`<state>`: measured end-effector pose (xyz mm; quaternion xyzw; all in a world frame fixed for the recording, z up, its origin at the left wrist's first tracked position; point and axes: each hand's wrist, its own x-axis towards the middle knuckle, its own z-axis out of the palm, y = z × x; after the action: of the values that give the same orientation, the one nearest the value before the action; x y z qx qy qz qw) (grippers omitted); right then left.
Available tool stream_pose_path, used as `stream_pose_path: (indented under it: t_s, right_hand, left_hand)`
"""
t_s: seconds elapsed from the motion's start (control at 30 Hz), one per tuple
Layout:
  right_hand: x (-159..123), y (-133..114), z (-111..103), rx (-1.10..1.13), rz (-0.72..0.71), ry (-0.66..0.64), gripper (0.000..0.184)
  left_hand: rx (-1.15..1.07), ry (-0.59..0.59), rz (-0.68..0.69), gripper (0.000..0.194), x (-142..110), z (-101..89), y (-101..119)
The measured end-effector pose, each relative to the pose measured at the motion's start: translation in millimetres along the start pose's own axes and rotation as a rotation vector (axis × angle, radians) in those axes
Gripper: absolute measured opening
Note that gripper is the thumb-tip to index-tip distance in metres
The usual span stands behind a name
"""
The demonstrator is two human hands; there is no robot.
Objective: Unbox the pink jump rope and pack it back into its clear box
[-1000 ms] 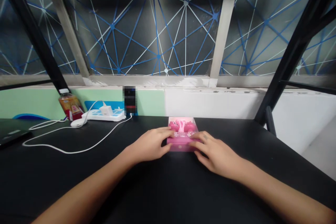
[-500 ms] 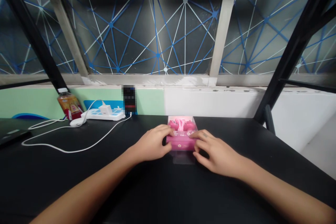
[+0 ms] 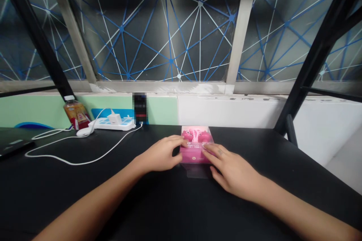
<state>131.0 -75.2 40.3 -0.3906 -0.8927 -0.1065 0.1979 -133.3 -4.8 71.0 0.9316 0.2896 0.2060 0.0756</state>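
A small pink box [image 3: 195, 147] with pink figures under a clear cover lies on the black table [image 3: 141, 203], straight ahead. My left hand [image 3: 161, 155] grips its left side, with the fingers curled over the top edge. My right hand [image 3: 230, 169] rests its fingers on the right part of the top face. A clear flap [image 3: 198, 172] sticks out from the box's near end onto the table.
At the back left stand a drink bottle [image 3: 75, 113] and a white power strip [image 3: 113, 122] with a plug, and a white cable [image 3: 85, 156] trails across the table. A dark flat device [image 3: 14, 147] lies at the far left. Black frame posts rise on both sides.
A clear flap has come out from the near end of the box. My right hand's fingers have shifted further onto the top face. The left hand has hardly moved.
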Motion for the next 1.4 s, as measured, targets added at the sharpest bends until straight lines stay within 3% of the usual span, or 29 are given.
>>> stream_pose_path:
  t_s: [0.17, 0.33, 0.57, 0.87, 0.97, 1.1, 1.23, 1.4]
  right_hand:
    - [2, -5, -7, 0.023, 0.041, 0.011, 0.034]
    - [2, -16, -8, 0.086, -0.040, 0.016, 0.015]
    - [3, -17, -6, 0.138, -0.072, 0.025, 0.016]
    - [1, -19, 0, 0.070, 0.100, 0.042, 0.037]
    - [2, -20, -3, 0.132, 0.125, 0.042, 0.034]
    - [4, -25, -11, 0.266, 0.114, -0.005, 0.013]
    - [4, -31, -16, 0.321, 0.043, -0.055, 0.013]
    - [-3, -40, -27, 0.331, -0.115, -0.223, 0.012]
  left_hand:
    - [-0.023, 0.001, 0.015, 0.027, 0, -1.6, -1]
    - [-0.020, 0.026, 0.019, 0.018, 0, 0.3, -1]
    - [0.008, 0.078, 0.000, 0.011, 2, 6.2, 0]
    - [-0.042, 0.085, 0.023, 0.012, 2, 5.5, 0]
    - [-0.065, 0.082, 0.011, 0.013, 3, 4.2, 0]
    - [-0.064, 0.069, 0.013, 0.010, 3, 2.6, 1]
    - [-0.028, 0.076, 0.006, 0.013, 3, 3.4, 3]
    - [-0.014, 0.099, -0.047, 0.015, 5, 6.1, 3]
